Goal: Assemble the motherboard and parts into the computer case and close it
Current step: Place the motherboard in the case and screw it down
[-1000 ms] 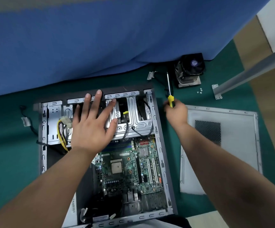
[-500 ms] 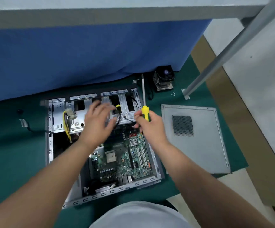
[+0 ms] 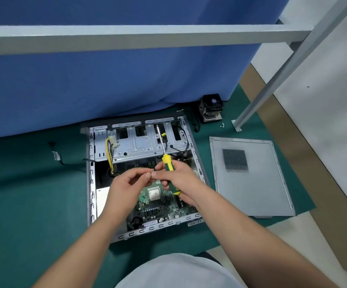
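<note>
Both our hands now drawn together above the board, left hand (image 3: pixel 126 183) off the drive cage, fingertips pinched by the right, open case (image 3: pixel 91 183) on green mat, motherboard (image 3: pixel 158 206) inside, right hand (image 3: pixel 180 179) clamped on screwdriver (image 3: pixel 166 163), side panel (image 3: pixel 249 183) flat beside.

Over the open computer case (image 3: pixel 91 183), the right hand (image 3: pixel 180 177) grips a yellow-green screwdriver (image 3: pixel 168 173), shaft toward 12 o'clock, left hand (image 3: pixel 126 186) fingers (image 3: pixel 145 176) touching it.

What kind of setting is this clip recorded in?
Probably an electronics repair or assembly workbench. A green mat covers the surface, an open computer case lies on it with its side panel off, and a blue cloth hangs behind a metal frame.
</note>
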